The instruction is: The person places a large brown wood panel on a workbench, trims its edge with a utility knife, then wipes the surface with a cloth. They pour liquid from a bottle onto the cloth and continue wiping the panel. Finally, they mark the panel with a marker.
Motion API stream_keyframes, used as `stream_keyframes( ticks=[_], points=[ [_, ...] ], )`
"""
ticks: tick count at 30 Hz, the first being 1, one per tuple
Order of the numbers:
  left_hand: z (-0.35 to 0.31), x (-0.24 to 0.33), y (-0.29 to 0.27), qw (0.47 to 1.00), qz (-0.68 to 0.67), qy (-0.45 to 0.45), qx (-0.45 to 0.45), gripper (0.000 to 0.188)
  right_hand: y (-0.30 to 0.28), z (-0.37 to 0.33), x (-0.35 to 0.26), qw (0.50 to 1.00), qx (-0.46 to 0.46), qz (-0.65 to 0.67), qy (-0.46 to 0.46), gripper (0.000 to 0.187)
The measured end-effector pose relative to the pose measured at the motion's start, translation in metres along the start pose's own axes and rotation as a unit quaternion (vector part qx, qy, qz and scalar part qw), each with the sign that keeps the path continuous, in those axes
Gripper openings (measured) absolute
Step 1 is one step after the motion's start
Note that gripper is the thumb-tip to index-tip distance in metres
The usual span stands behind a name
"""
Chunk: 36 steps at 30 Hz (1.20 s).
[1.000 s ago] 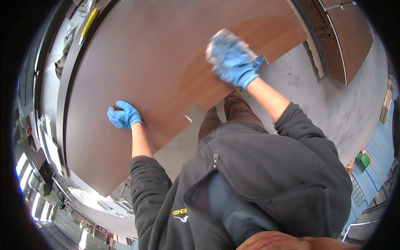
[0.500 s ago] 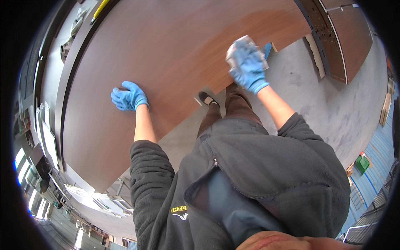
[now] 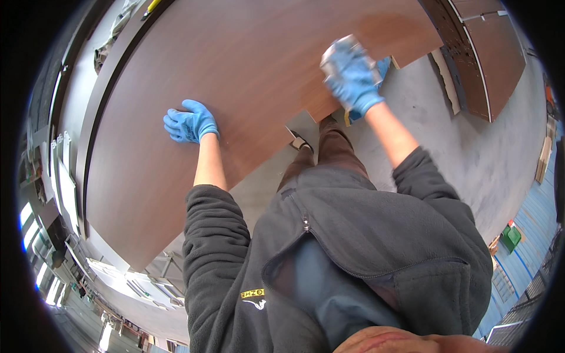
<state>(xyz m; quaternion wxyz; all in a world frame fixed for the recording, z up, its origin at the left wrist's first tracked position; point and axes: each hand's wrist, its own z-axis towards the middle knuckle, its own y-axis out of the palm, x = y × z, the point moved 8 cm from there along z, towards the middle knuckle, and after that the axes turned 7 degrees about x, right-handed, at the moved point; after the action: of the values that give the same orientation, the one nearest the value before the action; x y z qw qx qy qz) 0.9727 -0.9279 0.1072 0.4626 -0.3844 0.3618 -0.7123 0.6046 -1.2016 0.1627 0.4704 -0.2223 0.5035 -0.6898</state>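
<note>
Half a second on, the right hand (image 3: 351, 73) is drawn back from the near edge of the brown panel (image 3: 253, 70), carrying the pale pad (image 3: 347, 41) with it; the pad now sits a little farther in, at the panel's right-hand part, just beside a darker patch (image 3: 388, 29). Motion blur softens the glove, so the exact grip is hard to read, but the right fingers lie over the pad and appear to be grasping it, pad side toward the panel. The left hand (image 3: 191, 122) rests on the panel well apart from the pad, its fingers slightly bent, thumb spread, with nothing seen in them. It sits higher in the view than a second ago, yet so do the panel's notch and the yellow tool (image 3: 154, 5), now mostly cut off at the top, so the shift looks like the head turning rather than the hand sliding. For the work, this suggests a back-and-forth stroke with the left hand steadying; whether the panel's finish is altered by it, I cannot tell.
</note>
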Motion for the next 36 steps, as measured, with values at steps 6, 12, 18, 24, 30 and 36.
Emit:
stream_keyframes(
  ticks=[6,12,18,24,30,36],
  points=[
    [0.000,0.005,-0.007,0.999,-0.030,-0.012,-0.021,0.051,0.041,0.072,0.176,0.968,-0.035,-0.240,0.063,0.055],
    [0.001,0.004,-0.012,0.997,-0.029,0.024,0.062,0.046,0.080,0.140,0.124,0.972,0.038,-0.216,0.088,0.059],
    [0.010,-0.014,-0.009,0.979,-0.181,-0.085,-0.039,0.039,0.069,0.105,-0.183,0.975,0.025,0.115,-0.189,0.042],
    [0.005,-0.103,-0.044,0.824,-0.474,-0.305,-0.049,0.058,0.056,-0.010,-0.289,0.863,-0.197,0.291,-0.363,0.079],
    [-0.089,-0.275,-0.137,0.855,-0.387,-0.344,-0.019,0.053,0.065,-0.043,-0.262,0.796,-0.284,0.222,-0.487,0.083],
    [-0.214,-0.391,-0.211,0.874,-0.318,-0.367,0.004,0.048,0.100,-0.045,-0.459,0.786,-0.207,0.325,-0.483,0.074]
  ],
)
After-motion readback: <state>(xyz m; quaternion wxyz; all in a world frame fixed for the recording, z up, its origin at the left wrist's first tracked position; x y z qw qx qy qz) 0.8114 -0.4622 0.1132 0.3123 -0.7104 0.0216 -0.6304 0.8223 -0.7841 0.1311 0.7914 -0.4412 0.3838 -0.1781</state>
